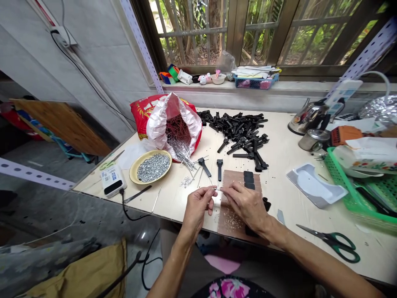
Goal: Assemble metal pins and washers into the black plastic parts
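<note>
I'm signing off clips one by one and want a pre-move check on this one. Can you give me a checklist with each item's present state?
1. Thin piece held: ok, it runs between the fingertips of the left hand and right hand.
2. Thin piece identified: cannot tell, too small.
3. Dish level on the table: ok, small metal pieces lie in it.
4. Rods all inside the bag: not ok, some spill from its mouth.
5. Black parts all in the pile: not ok, two lie apart, nearer the hands.
6. Scissors away from the hands: ok, they lie to the right.
</note>
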`<state>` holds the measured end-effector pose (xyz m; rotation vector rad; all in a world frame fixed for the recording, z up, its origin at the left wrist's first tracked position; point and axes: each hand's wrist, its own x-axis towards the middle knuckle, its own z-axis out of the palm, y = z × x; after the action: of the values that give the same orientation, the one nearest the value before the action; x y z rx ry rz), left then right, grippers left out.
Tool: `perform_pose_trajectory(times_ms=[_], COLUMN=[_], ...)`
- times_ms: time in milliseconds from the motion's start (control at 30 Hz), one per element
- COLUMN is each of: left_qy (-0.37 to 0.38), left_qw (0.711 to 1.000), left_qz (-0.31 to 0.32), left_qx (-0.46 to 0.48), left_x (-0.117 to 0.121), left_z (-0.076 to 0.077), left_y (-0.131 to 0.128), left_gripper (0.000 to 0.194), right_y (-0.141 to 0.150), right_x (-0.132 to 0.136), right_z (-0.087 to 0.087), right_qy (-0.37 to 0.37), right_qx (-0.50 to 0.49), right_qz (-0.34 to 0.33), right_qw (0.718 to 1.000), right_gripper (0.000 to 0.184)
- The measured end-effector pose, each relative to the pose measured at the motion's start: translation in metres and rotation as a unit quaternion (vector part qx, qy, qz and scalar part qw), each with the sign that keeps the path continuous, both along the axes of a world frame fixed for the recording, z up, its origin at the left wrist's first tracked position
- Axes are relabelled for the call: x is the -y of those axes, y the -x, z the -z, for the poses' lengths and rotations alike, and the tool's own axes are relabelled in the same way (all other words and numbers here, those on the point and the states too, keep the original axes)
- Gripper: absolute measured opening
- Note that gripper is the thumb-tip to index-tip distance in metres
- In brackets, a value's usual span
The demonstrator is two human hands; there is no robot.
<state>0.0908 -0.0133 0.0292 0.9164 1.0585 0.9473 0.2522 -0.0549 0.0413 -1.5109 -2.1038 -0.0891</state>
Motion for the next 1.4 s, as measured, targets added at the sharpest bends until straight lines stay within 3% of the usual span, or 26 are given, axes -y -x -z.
perform_pose_trajectory(times_ms=[133,267,467,667,833,1000,1200,1333,1400], left_qy=[-0.054,-0.092,-0.092,-0.127,-0.112,-0.106,-0.070,-0.070,-0.072], left_qw=[0.997,0.988,0.991,0.984,0.985,0.986,0.991,0.992,0.992], left_qz=[-0.017,0.010,0.026,0.001,0.026,0.037,0.057,0.061,0.058], left_qx=[-0.059,-0.121,-0.090,-0.122,-0.126,-0.123,-0.094,-0.083,-0.085], left_x=[0.006,0.007,0.008,0.013,0.012,0.011,0.009,0.007,0.006], left_z=[-0.004,-0.005,0.000,-0.003,0.001,0.002,0.005,0.009,0.009], left_y=[-0.004,-0.004,-0.009,-0.017,-0.015,-0.013,-0.013,-0.014,-0.014], left_gripper=[0.033,0.031,0.029,0.029,0.029,0.029,0.028,0.028,0.028], right_y=[-0.001,-0.004,-0.009,-0.010,-0.013,-0.015,-0.017,-0.017,-0.017], right_x=[0.005,0.007,0.009,0.009,0.009,0.009,0.009,0.010,0.009], right_z=[0.001,0.002,0.008,0.011,0.012,0.014,0.015,0.014,0.013], right_qy=[0.008,0.016,0.068,0.039,0.057,0.061,0.096,0.088,0.098], right_qx=[-0.014,-0.020,-0.092,-0.029,-0.069,-0.030,-0.111,-0.061,-0.081], right_qz=[0.012,0.019,0.017,0.046,0.014,0.028,-0.013,0.010,0.009], right_qw=[1.000,0.999,0.993,0.998,0.996,0.997,0.989,0.994,0.992], right_gripper=[0.021,0.022,0.018,0.025,0.021,0.027,0.013,0.023,0.022])
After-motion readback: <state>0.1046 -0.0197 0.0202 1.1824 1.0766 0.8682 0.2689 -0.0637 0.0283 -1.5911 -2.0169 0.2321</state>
